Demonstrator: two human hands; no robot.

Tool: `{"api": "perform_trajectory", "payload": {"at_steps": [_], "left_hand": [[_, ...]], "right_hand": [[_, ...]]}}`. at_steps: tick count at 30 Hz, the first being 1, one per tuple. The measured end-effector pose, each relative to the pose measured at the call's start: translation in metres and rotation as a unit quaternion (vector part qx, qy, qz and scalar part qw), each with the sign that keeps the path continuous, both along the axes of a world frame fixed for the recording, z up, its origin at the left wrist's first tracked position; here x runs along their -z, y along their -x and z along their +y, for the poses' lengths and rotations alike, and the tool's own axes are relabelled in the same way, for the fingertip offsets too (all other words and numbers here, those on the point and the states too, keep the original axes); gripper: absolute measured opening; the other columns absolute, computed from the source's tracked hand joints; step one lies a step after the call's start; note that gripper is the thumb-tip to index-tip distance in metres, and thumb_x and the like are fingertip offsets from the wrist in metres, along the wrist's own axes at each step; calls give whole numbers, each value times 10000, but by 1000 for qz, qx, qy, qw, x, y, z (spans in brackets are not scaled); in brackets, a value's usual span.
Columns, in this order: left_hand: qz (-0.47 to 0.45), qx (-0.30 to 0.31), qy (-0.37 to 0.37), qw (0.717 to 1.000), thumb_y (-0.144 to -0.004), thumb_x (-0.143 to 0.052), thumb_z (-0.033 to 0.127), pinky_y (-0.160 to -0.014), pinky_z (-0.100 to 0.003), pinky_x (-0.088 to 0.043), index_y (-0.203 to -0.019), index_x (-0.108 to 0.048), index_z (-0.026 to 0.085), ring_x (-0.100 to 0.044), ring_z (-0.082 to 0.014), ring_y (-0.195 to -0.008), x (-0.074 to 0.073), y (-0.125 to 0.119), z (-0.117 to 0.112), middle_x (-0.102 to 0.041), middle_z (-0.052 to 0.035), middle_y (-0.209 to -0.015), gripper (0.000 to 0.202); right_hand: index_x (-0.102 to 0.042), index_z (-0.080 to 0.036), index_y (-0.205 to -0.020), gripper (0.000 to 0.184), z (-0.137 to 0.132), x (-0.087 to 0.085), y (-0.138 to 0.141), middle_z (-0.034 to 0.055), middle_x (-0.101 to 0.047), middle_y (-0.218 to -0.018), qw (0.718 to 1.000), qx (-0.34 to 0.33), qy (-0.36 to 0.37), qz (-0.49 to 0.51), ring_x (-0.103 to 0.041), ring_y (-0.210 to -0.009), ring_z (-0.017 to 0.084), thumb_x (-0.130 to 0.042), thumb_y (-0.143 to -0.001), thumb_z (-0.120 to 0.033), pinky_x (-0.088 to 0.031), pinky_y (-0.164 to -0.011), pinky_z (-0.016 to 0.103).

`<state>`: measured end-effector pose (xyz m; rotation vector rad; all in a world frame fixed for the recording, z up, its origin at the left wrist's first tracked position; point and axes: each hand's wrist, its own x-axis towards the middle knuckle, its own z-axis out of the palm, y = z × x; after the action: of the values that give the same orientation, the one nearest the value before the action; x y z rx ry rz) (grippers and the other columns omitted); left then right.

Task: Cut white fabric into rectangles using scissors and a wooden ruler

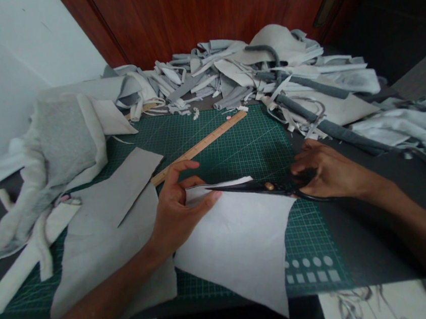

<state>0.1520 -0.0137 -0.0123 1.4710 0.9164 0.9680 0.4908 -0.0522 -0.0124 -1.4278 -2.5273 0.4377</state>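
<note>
My left hand [182, 208] pinches the upper left edge of a pale grey-white piece of fabric [240, 238], thumb on top. Black scissors [257, 187] with a brass-coloured pivot are in my right hand [319, 171], its fingers through the handles. The blades lie along the fabric's top edge and point left, their tips close to my left thumb. A narrow strip [234, 181] stands up behind the blades. Beneath my left forearm lies a larger grey piece [108, 246], with a smaller grey rectangle [138, 175] on it.
A green cutting mat [256, 139] covers much of the dark table [362, 245]. A wooden ruler [211, 139] lies diagonally behind my hands. Scraps [204, 74] are heaped along the back, and a fuzzy grey cloth [65, 134] bunches at left. Dark grey rolled strips [319, 123] lie at right.
</note>
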Motion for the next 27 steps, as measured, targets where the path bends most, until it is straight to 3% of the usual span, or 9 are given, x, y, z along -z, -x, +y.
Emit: {"api": "perform_trajectory", "payload": {"at_steps": [3, 9, 19, 27], "left_hand": [[10, -5, 4, 1000, -787, -871, 223, -379, -137, -356, -1170, -474, 256, -499, -45, -418, 1, 0, 0, -646, 112, -721, 552], [9, 3, 3, 1000, -786, -878, 229, -362, -137, -333, -1193, -485, 250, -521, -48, -422, 2, 0, 0, -693, 86, -764, 566], [9, 4, 16, 1000, -711, -925, 200, -367, -141, -356, -1199, -542, 242, -650, -102, -512, -1, -3, -2, -728, 47, -798, 622], [15, 21, 26, 999, -722, -944, 246, -502, -219, -570, -1247, -537, 268, -784, -213, -721, 5, -3, -3, -747, 27, -838, 664]], "right_hand": [[-539, -244, -599, 357, -1, 1, 3, -5, -605, -610, 1000, 10, -12, -9, -526, -619, 188, -712, -870, -401, -311, -753, 405], [-601, -236, -645, 161, -4, 4, 11, 8, -620, -671, 999, 30, 1, -35, -537, -686, 204, -729, -741, -222, -320, -764, 387], [-589, -241, -678, 142, -7, 0, 19, 16, -596, -700, 998, 34, -17, -51, -508, -681, 209, -722, -730, -236, -330, -778, 399], [-599, -237, -695, 133, -7, 4, 23, 13, -617, -711, 999, 40, 4, -37, -545, -696, 209, -720, -749, -250, -331, -797, 393]]}}
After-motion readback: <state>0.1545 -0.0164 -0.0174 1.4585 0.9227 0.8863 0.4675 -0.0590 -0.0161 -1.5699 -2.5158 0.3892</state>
